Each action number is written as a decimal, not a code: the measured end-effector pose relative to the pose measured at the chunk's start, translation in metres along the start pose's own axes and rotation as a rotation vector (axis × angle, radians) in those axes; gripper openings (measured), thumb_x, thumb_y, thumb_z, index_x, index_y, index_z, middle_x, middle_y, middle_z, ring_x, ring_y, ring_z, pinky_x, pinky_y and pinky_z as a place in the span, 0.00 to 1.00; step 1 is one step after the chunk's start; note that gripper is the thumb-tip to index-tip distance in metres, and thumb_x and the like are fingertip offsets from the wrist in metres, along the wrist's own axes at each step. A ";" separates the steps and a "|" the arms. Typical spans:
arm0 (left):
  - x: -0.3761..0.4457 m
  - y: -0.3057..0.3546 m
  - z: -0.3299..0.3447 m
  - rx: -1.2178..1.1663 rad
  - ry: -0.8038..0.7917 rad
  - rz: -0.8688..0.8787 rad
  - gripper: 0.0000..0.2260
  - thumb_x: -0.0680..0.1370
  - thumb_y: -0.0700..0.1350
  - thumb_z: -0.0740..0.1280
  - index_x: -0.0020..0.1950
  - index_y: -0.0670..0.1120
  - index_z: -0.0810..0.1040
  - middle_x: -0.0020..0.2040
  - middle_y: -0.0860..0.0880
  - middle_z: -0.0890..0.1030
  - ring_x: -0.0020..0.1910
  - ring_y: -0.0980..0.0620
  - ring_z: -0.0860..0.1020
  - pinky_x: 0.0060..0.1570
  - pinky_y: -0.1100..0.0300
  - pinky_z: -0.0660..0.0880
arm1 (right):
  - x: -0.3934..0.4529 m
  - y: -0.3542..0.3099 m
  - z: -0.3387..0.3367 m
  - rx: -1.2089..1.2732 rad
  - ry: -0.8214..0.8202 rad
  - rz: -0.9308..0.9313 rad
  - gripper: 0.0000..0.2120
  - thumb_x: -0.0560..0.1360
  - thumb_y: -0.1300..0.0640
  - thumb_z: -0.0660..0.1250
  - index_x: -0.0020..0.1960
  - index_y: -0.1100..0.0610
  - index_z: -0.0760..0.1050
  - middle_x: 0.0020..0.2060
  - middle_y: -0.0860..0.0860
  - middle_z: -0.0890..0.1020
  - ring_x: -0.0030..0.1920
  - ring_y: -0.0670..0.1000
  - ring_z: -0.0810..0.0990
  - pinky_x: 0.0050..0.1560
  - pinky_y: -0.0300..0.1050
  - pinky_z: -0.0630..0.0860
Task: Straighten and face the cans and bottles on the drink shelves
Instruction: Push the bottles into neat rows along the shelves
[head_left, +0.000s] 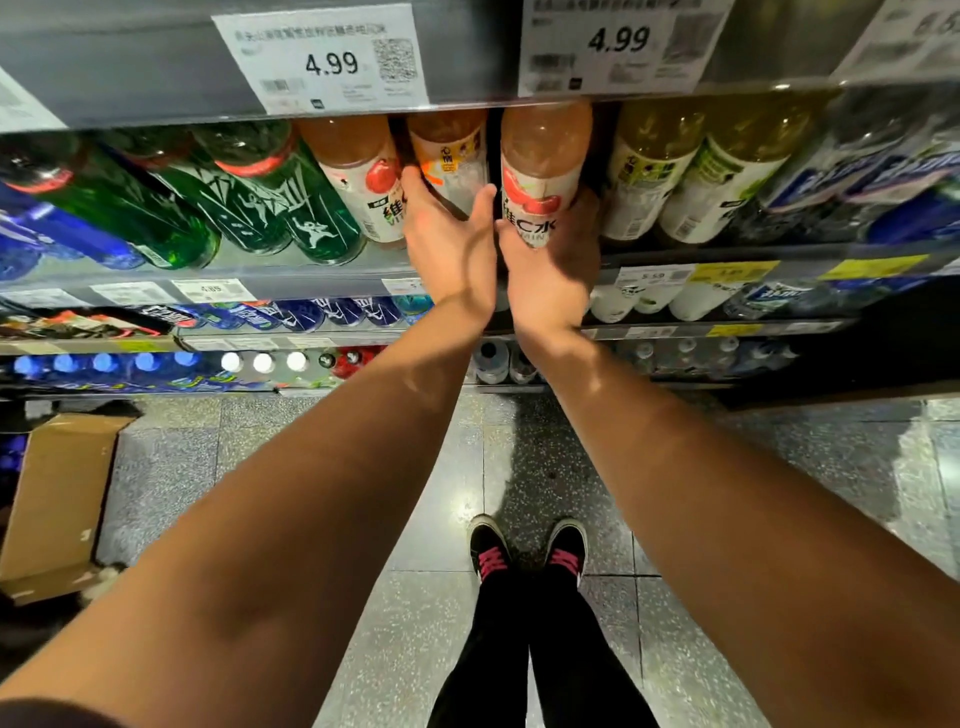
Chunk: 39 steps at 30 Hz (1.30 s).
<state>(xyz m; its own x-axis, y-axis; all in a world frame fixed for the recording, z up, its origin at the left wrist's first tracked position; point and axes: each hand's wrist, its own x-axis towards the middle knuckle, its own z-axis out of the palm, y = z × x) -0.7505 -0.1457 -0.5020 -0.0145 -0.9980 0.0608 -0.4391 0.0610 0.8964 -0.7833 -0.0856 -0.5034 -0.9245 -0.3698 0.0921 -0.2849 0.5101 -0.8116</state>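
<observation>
A speckled grey tiled floor (426, 597) runs along the foot of a drinks aisle, with an open cardboard box (57, 499) lying at the far left and the person's black shoes with pink laces (527, 551) below the arms. Across the top, the shelf edge (130, 73) carries two white price tags: the left tag (319, 60) reads "4.99" beside a QR code, and the right tag (618, 44) also reads "4.99"; the smaller print on both is too blurred to read. On the shelf beneath, from the left, stand blue bottles (52, 234), then green bottles (249, 202) printed with white figures, then a peach-coloured bottle (358, 176) with a red fruit picture. The left hand (449, 244) reaches in next, thumb and fingers spread round the base of an orange-labelled bottle (449, 150) set further back, touching it but not clearly clasping it. Just beside it, the right hand (550, 275) curls round the lower part of a red-fruit bottle (543, 166) whose label shows "C水" and part of "VITAMIN". To the right stand yellow-green bottles (691, 176), then dark bottles with blue labels (857, 171). Lower shelves carry yellow and white tags, one reading "5.59" (652, 275).
</observation>
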 end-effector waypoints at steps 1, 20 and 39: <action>0.000 0.001 0.002 -0.002 -0.002 0.013 0.26 0.71 0.46 0.76 0.63 0.38 0.71 0.56 0.42 0.81 0.56 0.43 0.78 0.57 0.56 0.71 | 0.000 -0.001 0.000 -0.016 0.007 -0.005 0.39 0.72 0.48 0.75 0.73 0.70 0.64 0.69 0.66 0.72 0.69 0.62 0.73 0.68 0.45 0.64; -0.010 -0.002 -0.010 -0.087 -0.239 0.066 0.33 0.65 0.40 0.79 0.66 0.39 0.69 0.58 0.45 0.81 0.58 0.50 0.81 0.64 0.49 0.75 | -0.003 -0.004 -0.025 0.098 0.121 0.085 0.32 0.68 0.60 0.76 0.68 0.68 0.70 0.64 0.64 0.75 0.66 0.62 0.74 0.65 0.51 0.69; 0.000 -0.016 -0.061 -0.090 0.097 -0.078 0.29 0.73 0.41 0.76 0.71 0.39 0.69 0.66 0.43 0.76 0.65 0.47 0.75 0.69 0.55 0.70 | -0.026 -0.007 -0.025 0.170 0.186 0.119 0.23 0.69 0.61 0.74 0.61 0.67 0.75 0.55 0.61 0.80 0.56 0.59 0.79 0.54 0.40 0.71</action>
<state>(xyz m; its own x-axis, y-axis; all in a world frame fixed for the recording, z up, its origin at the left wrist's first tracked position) -0.6882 -0.1459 -0.4897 0.1056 -0.9940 0.0278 -0.3533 -0.0114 0.9354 -0.7633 -0.0599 -0.4853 -0.9841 -0.1578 0.0817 -0.1392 0.3984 -0.9066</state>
